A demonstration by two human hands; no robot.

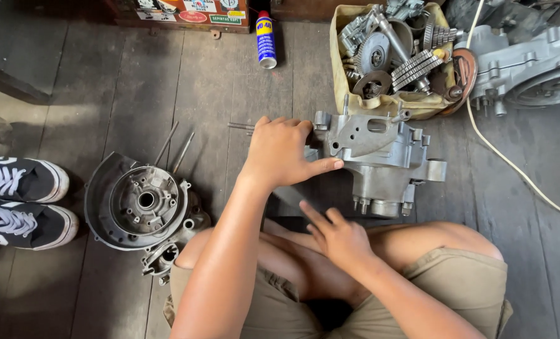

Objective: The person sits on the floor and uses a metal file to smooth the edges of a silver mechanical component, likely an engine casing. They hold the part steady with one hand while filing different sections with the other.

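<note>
I sit cross-legged on a dark plank floor. A grey metal engine casing point(380, 160) stands on the boards in front of my knees. My left hand point(281, 152) grips its left side, thumb stretched along the casing's lower left face, fingers curled over the top edge. Two thin studs stick out to the left past my knuckles. My right hand point(334, 235) hovers over my legs just below and to the left of the casing, fingers apart and holding nothing.
A round casing half point(143, 204) with long studs lies to the left, beside two black sneakers point(17, 202). A blue spray can point(266, 40), a tan bag of gears point(389, 59), a larger engine block point(534, 69) and a white cable point(512, 164) lie beyond.
</note>
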